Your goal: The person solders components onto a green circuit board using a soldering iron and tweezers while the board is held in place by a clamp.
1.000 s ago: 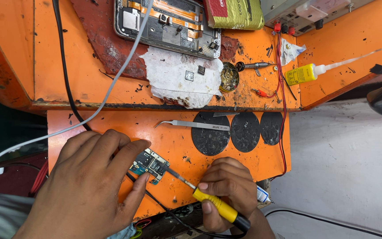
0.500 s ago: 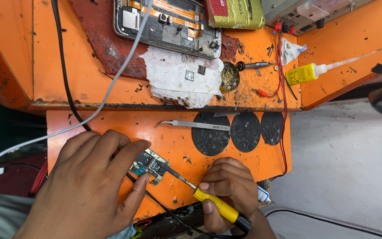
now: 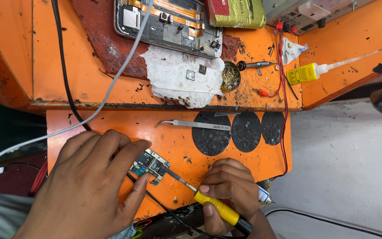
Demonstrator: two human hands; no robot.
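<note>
A small green circuit board (image 3: 149,165) is pinned flat on the scuffed orange shelf (image 3: 173,141) by the left hand (image 3: 89,186), its fingers curled narrowly against the board's near edge so it cannot slide. From just right of those fingertips, the thin metal tip of a yellow-handled soldering iron (image 3: 208,204) is laid onto the board, the iron being pinched pen-fashion in the closed fingers of the right hand (image 3: 228,190). Beyond both hands, slim steel tweezers (image 3: 193,125) and three round black pads (image 3: 244,131) are left lying within easy reach.

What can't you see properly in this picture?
- Head view: the left hand covers part of the little circuit board.
- The iron tip's exact touching spot is too small to tell.
- The opened phone is cut off by the top edge.
- The right hand hides the iron's handle middle.
</note>
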